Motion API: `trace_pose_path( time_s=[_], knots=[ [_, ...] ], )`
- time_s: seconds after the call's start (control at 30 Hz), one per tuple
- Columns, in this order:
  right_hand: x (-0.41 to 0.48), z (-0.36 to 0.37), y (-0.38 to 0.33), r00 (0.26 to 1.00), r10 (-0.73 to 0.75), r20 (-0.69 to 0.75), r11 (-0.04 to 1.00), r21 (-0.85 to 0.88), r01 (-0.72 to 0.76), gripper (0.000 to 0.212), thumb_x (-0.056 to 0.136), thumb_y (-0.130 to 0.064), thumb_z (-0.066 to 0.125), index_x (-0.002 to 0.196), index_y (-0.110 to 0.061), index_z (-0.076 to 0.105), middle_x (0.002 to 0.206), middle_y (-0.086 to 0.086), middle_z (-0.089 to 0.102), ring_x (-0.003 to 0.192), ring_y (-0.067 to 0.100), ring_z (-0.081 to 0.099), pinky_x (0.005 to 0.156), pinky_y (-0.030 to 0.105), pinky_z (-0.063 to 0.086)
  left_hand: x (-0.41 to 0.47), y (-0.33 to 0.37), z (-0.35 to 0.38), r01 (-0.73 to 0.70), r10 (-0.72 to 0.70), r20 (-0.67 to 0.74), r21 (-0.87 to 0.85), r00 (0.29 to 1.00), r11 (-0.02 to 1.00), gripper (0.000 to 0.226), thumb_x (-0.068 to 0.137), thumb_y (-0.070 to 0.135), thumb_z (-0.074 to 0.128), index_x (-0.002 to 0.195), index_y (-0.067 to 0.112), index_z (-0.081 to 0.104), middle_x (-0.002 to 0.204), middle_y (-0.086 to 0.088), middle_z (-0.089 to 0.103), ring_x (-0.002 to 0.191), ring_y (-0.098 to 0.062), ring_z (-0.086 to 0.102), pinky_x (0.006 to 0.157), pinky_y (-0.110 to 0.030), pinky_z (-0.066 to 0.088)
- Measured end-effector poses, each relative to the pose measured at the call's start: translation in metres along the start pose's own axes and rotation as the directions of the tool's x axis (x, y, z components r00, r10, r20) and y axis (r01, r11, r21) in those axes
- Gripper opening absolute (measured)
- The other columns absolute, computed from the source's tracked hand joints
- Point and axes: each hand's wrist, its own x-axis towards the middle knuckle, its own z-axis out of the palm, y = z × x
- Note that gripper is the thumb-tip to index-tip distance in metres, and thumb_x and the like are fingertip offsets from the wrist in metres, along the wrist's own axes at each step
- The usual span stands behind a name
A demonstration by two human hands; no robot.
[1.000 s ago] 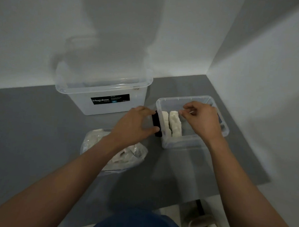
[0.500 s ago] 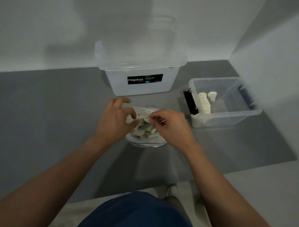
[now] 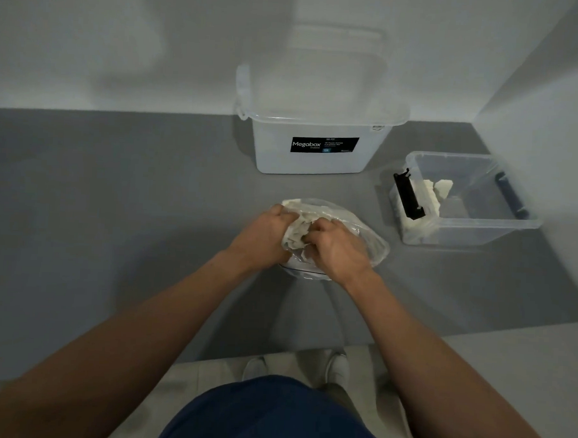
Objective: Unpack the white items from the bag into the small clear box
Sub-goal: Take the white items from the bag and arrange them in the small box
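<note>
Both hands work at the mouth of the clear plastic bag [image 3: 363, 232], which lies on the grey desk [image 3: 116, 194] close in front of the person. The left hand [image 3: 263, 237] is clamped on the bag's bunched rim, likely to keep it open and steady. The right hand [image 3: 337, 250] has its fingers curled round a clump of white items [image 3: 297, 230] inside, seemingly gathering a handful. To the right and a little farther stands the small clear box [image 3: 512, 225], lid off, with white pieces [image 3: 427, 195] stacked along its left wall beside a black latch [image 3: 409, 199], leaving room on its right. A larger Megabox bin [image 3: 316, 160] stands at the far wall.
</note>
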Motion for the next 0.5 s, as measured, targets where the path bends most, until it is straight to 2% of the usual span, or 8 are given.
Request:
trace_pose_path(
  time_s=[0.1, 0.17, 0.27, 0.37, 0.43, 0.5],
  knots=[
    [-0.002, 0.0, 0.002, 0.999, 0.018, -0.046, 1.0, -0.005, -0.019, 0.026, 0.094, -0.033, 0.054, 0.111, -0.026, 0.072, 0.116, -0.002, 0.066, 0.11, 0.029, 0.061, 0.081, 0.042, 0.055, 0.002, -0.01, 0.001, 0.147, -0.145, 0.06, -0.029, 0.988, 0.989, 0.066, 0.069, 0.014, 0.079, 0.131, 0.011, 0.058, 0.122, -0.012, 0.057, 0.106, -0.031, 0.06, 0.092, -0.035, 0.049],
    [-0.005, -0.001, 0.006, 0.997, 0.023, -0.075, 1.0, 0.022, -0.021, 0.024, 0.092, -0.03, 0.056, 0.106, -0.023, 0.073, 0.108, 0.0, 0.07, 0.102, 0.03, 0.064, 0.077, 0.043, 0.056, 0.003, -0.014, 0.003, 0.185, -0.183, 0.086, -0.018, 0.979, 0.983, 0.067, 0.071, 0.022, 0.08, 0.134, 0.02, 0.056, 0.128, -0.006, 0.052, 0.112, -0.026, 0.056, 0.094, -0.033, 0.047],
    [-0.01, -0.008, 0.015, 0.984, 0.051, -0.17, 0.988, 0.155, -0.024, 0.019, 0.091, -0.024, 0.062, 0.103, -0.022, 0.077, 0.098, 0.001, 0.072, 0.094, 0.027, 0.068, 0.078, 0.038, 0.055, 0.001, -0.016, 0.003, 0.146, -0.146, 0.036, 0.018, 0.989, 0.989, 0.057, 0.073, 0.034, 0.081, 0.126, 0.026, 0.062, 0.139, -0.002, 0.044, 0.126, -0.027, 0.041, 0.103, -0.038, 0.042],
    [-0.018, -0.025, 0.021, 0.957, 0.128, -0.259, 0.938, 0.344, -0.032, 0.015, 0.092, -0.022, 0.069, 0.104, -0.022, 0.079, 0.099, -0.005, 0.076, 0.093, 0.015, 0.069, 0.083, 0.026, 0.051, 0.0, -0.016, -0.002, 0.032, -0.038, -0.113, -0.058, 0.993, 0.998, 0.041, 0.079, 0.044, 0.074, 0.116, 0.026, 0.07, 0.139, -0.002, 0.047, 0.128, -0.024, 0.039, 0.105, -0.032, 0.035],
    [-0.02, -0.035, 0.022, 0.959, 0.139, -0.247, 0.892, 0.451, -0.013, 0.013, 0.092, -0.025, 0.071, 0.103, -0.025, 0.079, 0.098, -0.009, 0.075, 0.09, 0.008, 0.07, 0.084, 0.033, 0.056, 0.002, -0.013, -0.006, -0.038, 0.021, -0.157, -0.102, 0.987, 0.994, 0.043, 0.081, 0.056, 0.066, 0.113, 0.028, 0.072, 0.132, 0.002, 0.053, 0.124, -0.018, 0.043, 0.104, -0.029, 0.035],
    [-0.021, -0.042, 0.02, 0.967, 0.121, -0.223, 0.871, 0.491, 0.004, 0.012, 0.092, -0.027, 0.072, 0.101, -0.027, 0.079, 0.094, -0.012, 0.076, 0.086, 0.004, 0.07, 0.081, 0.036, 0.057, 0.008, -0.009, -0.01, -0.058, 0.04, -0.164, -0.106, 0.986, 0.993, 0.042, 0.083, 0.059, 0.066, 0.114, 0.03, 0.071, 0.126, 0.006, 0.056, 0.12, -0.014, 0.046, 0.101, -0.029, 0.039]
  ],
)
